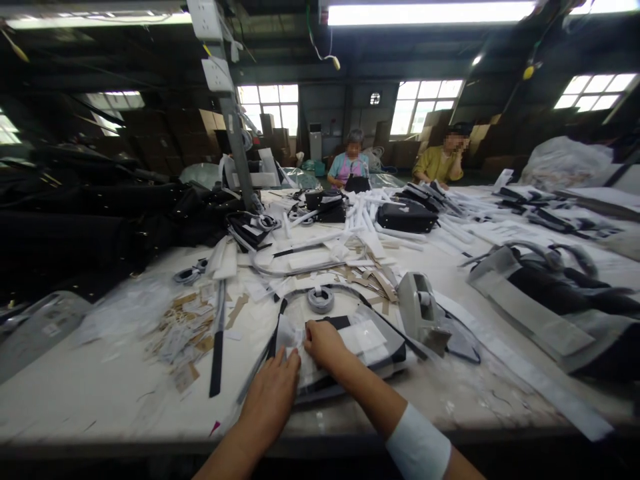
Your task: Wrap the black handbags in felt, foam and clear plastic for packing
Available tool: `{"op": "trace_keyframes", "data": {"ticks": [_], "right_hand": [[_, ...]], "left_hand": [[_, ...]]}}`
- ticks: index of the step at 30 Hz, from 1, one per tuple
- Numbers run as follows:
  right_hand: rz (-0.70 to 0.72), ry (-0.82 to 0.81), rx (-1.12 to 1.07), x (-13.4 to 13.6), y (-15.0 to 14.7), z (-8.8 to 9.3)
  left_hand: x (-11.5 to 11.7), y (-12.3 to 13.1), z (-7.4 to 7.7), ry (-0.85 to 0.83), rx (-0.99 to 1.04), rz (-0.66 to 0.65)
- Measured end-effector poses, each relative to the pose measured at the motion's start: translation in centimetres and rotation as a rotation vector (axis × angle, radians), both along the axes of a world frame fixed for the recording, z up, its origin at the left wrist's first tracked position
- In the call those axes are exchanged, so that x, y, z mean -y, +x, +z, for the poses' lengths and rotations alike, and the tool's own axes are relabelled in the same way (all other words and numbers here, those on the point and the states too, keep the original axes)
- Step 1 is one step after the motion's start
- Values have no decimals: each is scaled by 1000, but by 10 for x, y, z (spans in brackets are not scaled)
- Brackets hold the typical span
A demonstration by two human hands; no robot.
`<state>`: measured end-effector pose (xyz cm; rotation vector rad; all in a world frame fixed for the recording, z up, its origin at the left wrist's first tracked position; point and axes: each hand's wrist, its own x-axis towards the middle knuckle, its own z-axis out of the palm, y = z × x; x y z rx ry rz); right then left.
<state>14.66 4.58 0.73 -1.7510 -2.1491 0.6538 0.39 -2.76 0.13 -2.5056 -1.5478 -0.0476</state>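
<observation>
A black bag point(395, 350) lies near the table's front edge, partly covered by thin white wrapping and a white packet point(367, 339). My left hand point(274, 387) rests on the wrapping at the bag's left side, its fingers stretched forward. Just right of it, my right hand point(323, 343) has its fingers curled together on the wrapping; what they pinch, if anything, is too small to make out. A wrapped grey coil point(320, 300) sits beyond my hands, inside the loop of the bag's strap. A grey tape dispenser point(419, 310) stands to the right.
Loose tags and paper scraps point(185, 333) lie left of the bag, beside a black strip point(217, 353). Another wrapped bag point(560, 300) is at the right. Black bags point(65, 233) are piled far left. A metal post point(237, 147) rises behind. Two people sit across the table.
</observation>
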Motion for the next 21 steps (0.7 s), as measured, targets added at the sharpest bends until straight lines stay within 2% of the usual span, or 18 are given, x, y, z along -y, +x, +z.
{"op": "trace_keyframes", "data": {"ticks": [3,6,8,10,12,15,17,21], "right_hand": [[23,60,-107,16,14,10],[-42,231,-269,40,58,20],[-205,443,-373,55,106,24],[-447,598,-333,66,160,24],[-677,530,-297,72,209,22],[-781,370,-333,70,255,16],[-786,257,-393,63,265,12],[-817,86,-585,46,262,7]], "left_hand": [[2,1,6,-49,0,40],[2,0,4,-89,13,31],[-1,-2,-1,-120,23,20],[-3,-6,-8,-146,30,11],[-5,-8,-14,-142,47,2],[-5,-9,-17,-143,62,11],[-5,-8,-13,-198,46,40],[-4,-7,-7,-293,23,71]]}}
